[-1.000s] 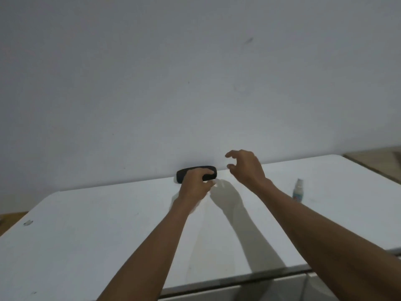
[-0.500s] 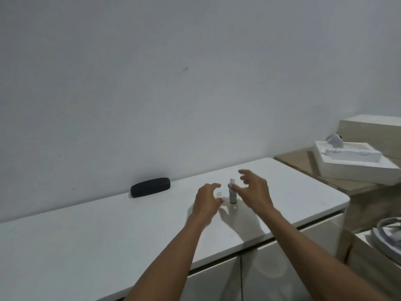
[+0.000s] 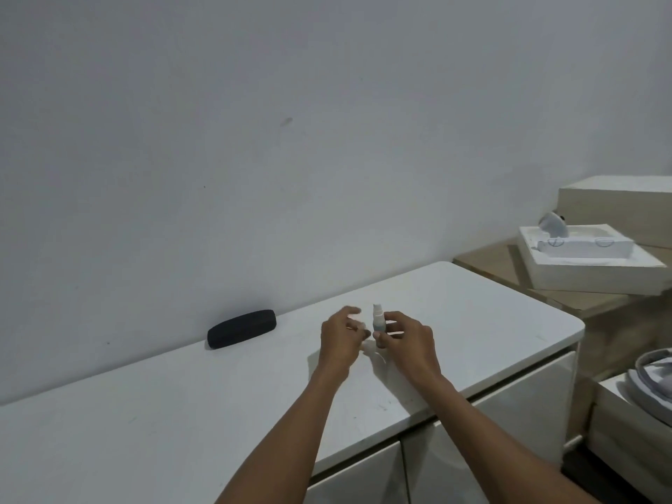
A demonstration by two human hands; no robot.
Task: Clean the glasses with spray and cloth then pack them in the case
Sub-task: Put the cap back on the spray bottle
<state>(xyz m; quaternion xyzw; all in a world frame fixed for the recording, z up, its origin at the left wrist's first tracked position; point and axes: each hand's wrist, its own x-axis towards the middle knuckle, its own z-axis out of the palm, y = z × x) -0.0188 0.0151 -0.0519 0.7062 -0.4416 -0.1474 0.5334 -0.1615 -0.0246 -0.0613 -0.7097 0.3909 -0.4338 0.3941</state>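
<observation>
I count one spray bottle, upright, pinched in my right hand over white cabinet top. Left hand beside it, fingers loosely spread, empty. One black case lying closed near wall.

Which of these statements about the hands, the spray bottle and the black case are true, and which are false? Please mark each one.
1. The right hand has its fingers around the spray bottle. True.
2. The black case lies open on the white cabinet top. False: it is closed.
3. The case lies to the right of both hands. False: it lies to their left, near the wall.
4. The left hand is close to the bottle with its fingers spread. True.
5. The spray bottle lies flat on the surface. False: it stands upright.
</observation>
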